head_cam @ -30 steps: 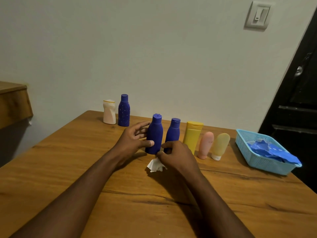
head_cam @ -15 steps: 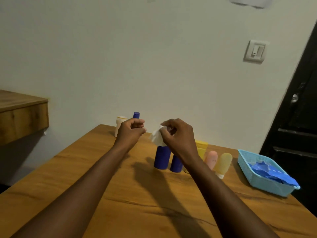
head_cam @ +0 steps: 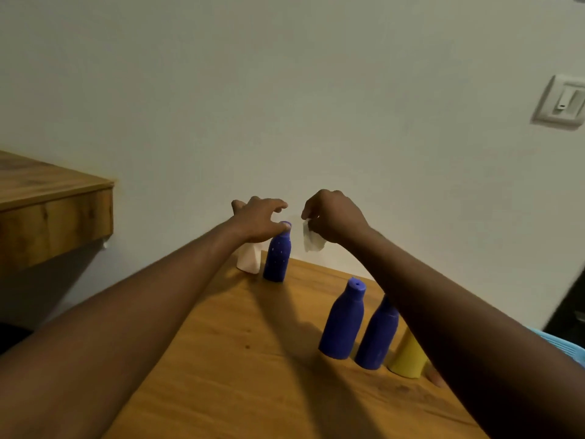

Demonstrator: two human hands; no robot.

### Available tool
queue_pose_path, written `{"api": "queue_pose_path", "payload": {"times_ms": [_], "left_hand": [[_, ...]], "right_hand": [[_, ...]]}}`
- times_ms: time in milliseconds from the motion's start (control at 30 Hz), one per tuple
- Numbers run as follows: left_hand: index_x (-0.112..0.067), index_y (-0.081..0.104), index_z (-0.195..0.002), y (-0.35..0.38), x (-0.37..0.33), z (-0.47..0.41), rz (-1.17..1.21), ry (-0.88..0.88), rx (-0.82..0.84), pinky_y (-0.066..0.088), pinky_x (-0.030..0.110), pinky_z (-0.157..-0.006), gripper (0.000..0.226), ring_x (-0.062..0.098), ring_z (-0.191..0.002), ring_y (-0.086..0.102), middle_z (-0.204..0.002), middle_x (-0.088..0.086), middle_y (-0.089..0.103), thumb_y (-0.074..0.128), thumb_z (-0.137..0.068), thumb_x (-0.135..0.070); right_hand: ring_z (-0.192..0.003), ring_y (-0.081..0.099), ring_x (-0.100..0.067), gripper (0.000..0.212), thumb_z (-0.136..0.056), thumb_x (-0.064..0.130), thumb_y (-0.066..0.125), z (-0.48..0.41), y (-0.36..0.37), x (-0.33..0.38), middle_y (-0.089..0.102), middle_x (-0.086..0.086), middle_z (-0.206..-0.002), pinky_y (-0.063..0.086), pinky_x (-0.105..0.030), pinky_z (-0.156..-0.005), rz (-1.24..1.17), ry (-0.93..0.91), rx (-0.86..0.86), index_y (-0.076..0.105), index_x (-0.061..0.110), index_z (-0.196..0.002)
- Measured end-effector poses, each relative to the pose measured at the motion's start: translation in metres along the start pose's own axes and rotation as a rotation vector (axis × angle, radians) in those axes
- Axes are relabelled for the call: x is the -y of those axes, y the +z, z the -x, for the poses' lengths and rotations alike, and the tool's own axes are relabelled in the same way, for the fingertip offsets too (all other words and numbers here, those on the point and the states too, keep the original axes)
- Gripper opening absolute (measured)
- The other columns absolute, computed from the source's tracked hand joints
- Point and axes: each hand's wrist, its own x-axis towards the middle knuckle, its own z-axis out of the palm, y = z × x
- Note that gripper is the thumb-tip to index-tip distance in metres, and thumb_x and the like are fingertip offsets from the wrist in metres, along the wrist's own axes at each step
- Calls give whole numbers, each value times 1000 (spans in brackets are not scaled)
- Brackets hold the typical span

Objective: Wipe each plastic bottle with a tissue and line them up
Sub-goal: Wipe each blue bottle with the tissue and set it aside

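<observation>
- Head view: the left hand (head_cam: 259, 221) is stretched forward over the table (head_cam: 237, 359). Its fingers are spread and only lightly bent, and they hold nothing.
- The dotted bottle (head_cam: 277, 258) stands upright directly under this hand. The thumb lies at its cap; I cannot tell if it really touches.
- The pale bottle (head_cam: 250, 259) stands just beside the dotted bottle, on the outer side of the left hand. The wrist hides its top.
- The right hand (head_cam: 335, 218) is raised in the air at the same height as the left hand, a little apart from it. Its fingers are curled and pinch the tissue (head_cam: 311, 239).
- The tissue is crumpled and hangs down from the fingertips. It is near the cap of the dotted bottle but does not touch it.
- Under the right forearm a row of bottles stands on the table, nearer to the person than both hands.
- The first blue bottle (head_cam: 343, 321) is at the end of the row towards the left hand, fully visible, with a small hole in its cap.
- The second blue bottle (head_cam: 378, 337) stands just beside it; the forearm hides its top.
- The yellow bottle (head_cam: 406, 359) comes next, and only its lower part shows.
- Past the right forearm, a corner of the light blue basket (head_cam: 566, 343) shows at the picture's edge.
- On the wall (head_cam: 285, 106), high beyond the right hand, is a switch (head_cam: 562, 103).
- Far to the outside of the left arm a wooden shelf (head_cam: 53, 210) stands out from the wall.
</observation>
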Motion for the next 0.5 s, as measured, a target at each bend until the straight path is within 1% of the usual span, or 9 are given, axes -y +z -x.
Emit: {"api": "queue_pose_path", "payload": {"times_ms": [100, 167, 200, 267, 300, 367, 433, 500], "left_hand": [[-33, 40, -156, 13, 6, -11, -36, 13, 66, 21, 42, -97, 64, 23, -144, 38, -150, -5, 56, 61, -98, -52], [-33, 45, -153, 21, 9, -14, -40, 24, 79, 21, 42, -99, 60, 22, -141, 41, -146, -6, 59, 62, -99, -51], [-32, 51, -149, 24, 10, -15, -30, 33, 65, 20, 42, -97, 54, 20, -137, 45, -141, -7, 63, 62, -99, -48], [-33, 66, -131, 28, 13, -15, -4, 53, 13, 21, 41, -92, 34, 17, -125, 54, -126, -11, 69, 61, -99, -42], [-33, 69, -124, 29, 13, -14, 0, 56, -12, 22, 42, -91, 28, 15, -119, 57, -121, -13, 70, 60, -99, -40], [-32, 69, -121, 31, 11, -10, 2, 52, -32, 22, 41, -91, 26, 14, -115, 57, -119, -15, 69, 61, -98, -39], [-32, 66, -120, 32, 8, -7, 2, 47, -38, 21, 39, -90, 25, 15, -113, 58, -117, -12, 69, 63, -97, -39], [-32, 64, -111, 33, 6, -5, 11, 40, -60, 22, 38, -90, 17, 17, -109, 60, -111, -10, 70, 65, -96, -37]], "right_hand": [[-90, 65, -20, 24, -83, 6, 68, -16, 13, -2, 71, -1, -106, 57, -35, -76, -1, 6, -9, 74, 20, -102], [-89, 65, -20, 24, -82, 6, 68, -20, 21, -2, 71, -1, -104, 55, -32, -71, -5, 5, -8, 74, 20, -101], [-88, 64, -20, 24, -82, 6, 68, -20, 23, -2, 70, -1, -104, 54, -31, -69, -7, 5, -11, 74, 20, -101], [-87, 65, -20, 23, -83, 8, 68, -17, 25, -2, 71, -1, -102, 54, -31, -67, -18, 0, -44, 73, 20, -102], [-87, 65, -20, 22, -84, 9, 68, -14, 24, -2, 71, 0, -102, 55, -31, -67, -31, -2, -78, 74, 20, -102], [-87, 66, -19, 21, -85, 11, 66, -6, 20, -2, 72, 1, -102, 55, -32, -68, -64, -8, -141, 74, 20, -103], [-87, 66, -20, 21, -86, 11, 65, 2, 14, 1, 72, 2, -102, 54, -32, -68, -77, -19, -188, 74, 19, -103], [-86, 66, -19, 21, -87, 12, 64, 10, 7, 5, 73, 2, -102, 54, -31, -67, -77, -36, -220, 74, 20, -105]]}}
